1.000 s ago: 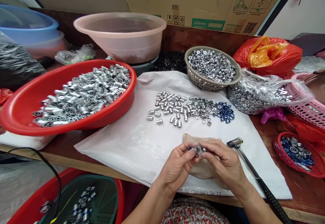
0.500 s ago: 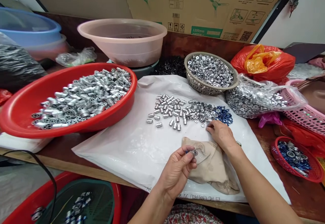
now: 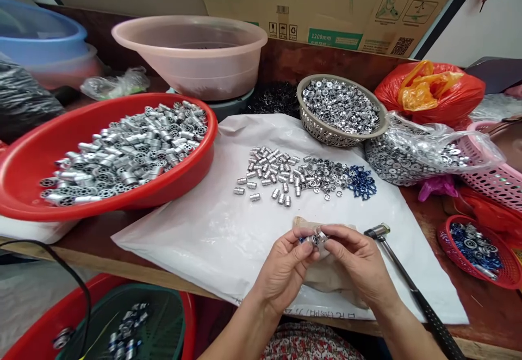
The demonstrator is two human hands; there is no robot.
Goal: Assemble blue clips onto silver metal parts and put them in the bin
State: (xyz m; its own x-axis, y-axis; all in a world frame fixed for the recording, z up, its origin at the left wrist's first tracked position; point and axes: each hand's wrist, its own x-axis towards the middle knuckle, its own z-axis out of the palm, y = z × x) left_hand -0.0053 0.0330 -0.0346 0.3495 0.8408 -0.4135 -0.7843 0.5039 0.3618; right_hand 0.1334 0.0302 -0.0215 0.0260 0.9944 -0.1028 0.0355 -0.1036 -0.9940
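My left hand (image 3: 285, 265) and my right hand (image 3: 359, 262) meet over a beige cloth (image 3: 326, 273) on a white plastic sheet (image 3: 196, 229). Both pinch a small metal part (image 3: 315, 239) between their fingertips, with a bit of blue showing at its left end. Just beyond the hands lies a spread of silver cylinders (image 3: 265, 172), small silver rings (image 3: 322, 178) and blue rings (image 3: 361, 181). A small hammer (image 3: 408, 284) lies to the right of my right hand.
A red basin (image 3: 24, 186) of silver cylinders stands at left. A pink basin (image 3: 191, 55), a grey basket (image 3: 340, 107) of rings, a clear bag (image 3: 424, 150) of parts, red bags (image 3: 432, 91) and a small red basket (image 3: 477, 248) ring the sheet. Below the table edge is a green basket (image 3: 134, 322).
My right hand came back from the ring pile to the cloth and now pinches the part together with my left hand. The hammer is uncovered again.
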